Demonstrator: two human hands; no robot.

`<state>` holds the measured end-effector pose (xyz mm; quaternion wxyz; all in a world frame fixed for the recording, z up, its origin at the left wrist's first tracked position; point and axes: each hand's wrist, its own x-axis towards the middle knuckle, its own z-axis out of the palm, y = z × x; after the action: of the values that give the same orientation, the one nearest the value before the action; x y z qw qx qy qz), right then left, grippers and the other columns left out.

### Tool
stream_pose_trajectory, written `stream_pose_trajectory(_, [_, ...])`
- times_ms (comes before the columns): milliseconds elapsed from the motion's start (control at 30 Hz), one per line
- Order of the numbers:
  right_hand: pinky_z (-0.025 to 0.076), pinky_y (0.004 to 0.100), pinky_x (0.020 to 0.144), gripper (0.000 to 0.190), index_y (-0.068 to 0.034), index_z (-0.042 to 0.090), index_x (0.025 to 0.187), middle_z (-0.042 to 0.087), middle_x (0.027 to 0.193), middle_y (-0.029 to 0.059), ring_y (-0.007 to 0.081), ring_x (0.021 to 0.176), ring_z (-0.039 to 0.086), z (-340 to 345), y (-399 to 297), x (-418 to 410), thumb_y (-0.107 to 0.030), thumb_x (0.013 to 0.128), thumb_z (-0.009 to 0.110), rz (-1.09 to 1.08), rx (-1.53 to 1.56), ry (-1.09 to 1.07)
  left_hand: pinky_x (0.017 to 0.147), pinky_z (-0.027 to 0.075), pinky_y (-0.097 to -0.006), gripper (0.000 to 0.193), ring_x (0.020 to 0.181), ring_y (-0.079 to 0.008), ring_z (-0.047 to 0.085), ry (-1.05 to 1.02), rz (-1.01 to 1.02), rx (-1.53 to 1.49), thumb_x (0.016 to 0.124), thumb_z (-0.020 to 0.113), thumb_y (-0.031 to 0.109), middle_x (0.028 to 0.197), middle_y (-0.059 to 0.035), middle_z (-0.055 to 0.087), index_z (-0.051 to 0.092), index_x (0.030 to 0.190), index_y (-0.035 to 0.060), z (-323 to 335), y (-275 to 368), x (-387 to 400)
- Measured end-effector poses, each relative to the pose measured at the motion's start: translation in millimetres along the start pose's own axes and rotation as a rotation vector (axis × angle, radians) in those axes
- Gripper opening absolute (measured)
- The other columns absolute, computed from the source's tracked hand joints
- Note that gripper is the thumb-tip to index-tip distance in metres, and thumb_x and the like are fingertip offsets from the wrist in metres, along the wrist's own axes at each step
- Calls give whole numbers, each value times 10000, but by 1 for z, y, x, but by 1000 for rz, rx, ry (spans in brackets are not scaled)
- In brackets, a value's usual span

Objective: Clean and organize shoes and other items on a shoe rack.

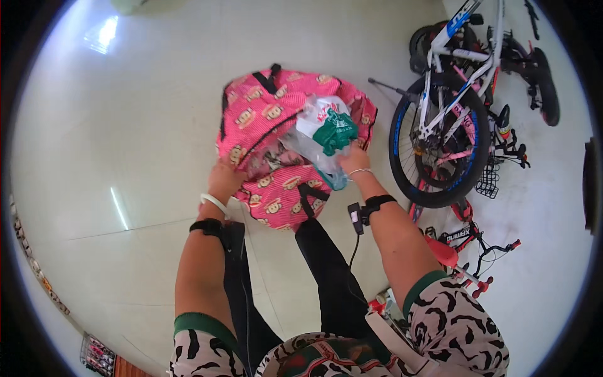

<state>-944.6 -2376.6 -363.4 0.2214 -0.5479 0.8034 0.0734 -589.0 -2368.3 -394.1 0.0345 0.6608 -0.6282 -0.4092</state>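
A large pink fabric bag [264,101] with a cartoon monkey print and black handles stands on the floor before me, its long opening spread apart. My left hand [226,178] grips the left end of the opening's edge. In my right hand [353,159] is a bunched plastic bag [320,127], clear with white and green parts and some printing. It lies over the right side of the opening. Inside the pink bag, patterned contents [275,160] show, partly under clear plastic; I cannot tell what they are. My right fingertips are partly hidden by the plastic.
At the right, a white and blue bicycle [438,122] stands close to the pink bag, its kickstand [388,86] reaching toward it. Smaller bikes and a red scooter [443,252] crowd behind and below it. A rack of small items [96,356] is at the lower left. The floor [141,141] is pale tile.
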Motion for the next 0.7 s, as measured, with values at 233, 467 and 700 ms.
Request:
stream_pose_trajectory(233, [481, 468, 715, 373, -9, 567, 974, 596, 933, 234, 396, 834, 588, 89, 40, -13, -250, 698, 641, -230, 7, -71, 730, 484, -394, 453, 835, -325, 597, 188, -181, -80, 751, 634, 177, 936, -172, 604, 473, 1143, 17, 70, -22, 39])
stream_pose_trajectory(467, [485, 446, 708, 309, -95, 601, 976, 600, 971, 199, 368, 838, 594, 86, -46, 21, -252, 711, 625, -462, 368, -84, 643, 456, -262, 348, 682, -119, 530, 168, 150, -828, 837, 572, 102, 748, -85, 585, 519, 1163, -5, -43, 139, -6])
stream_pose_trajectory(700, [483, 399, 776, 418, -43, 535, 1106, 602, 1018, 160, 317, 898, 593, 124, -131, 74, -237, 750, 635, -409, -212, -443, 645, 424, -197, 248, 724, -67, 510, 314, 199, -865, 856, 549, 61, 841, -31, 602, 551, 1084, -39, -100, 153, -14])
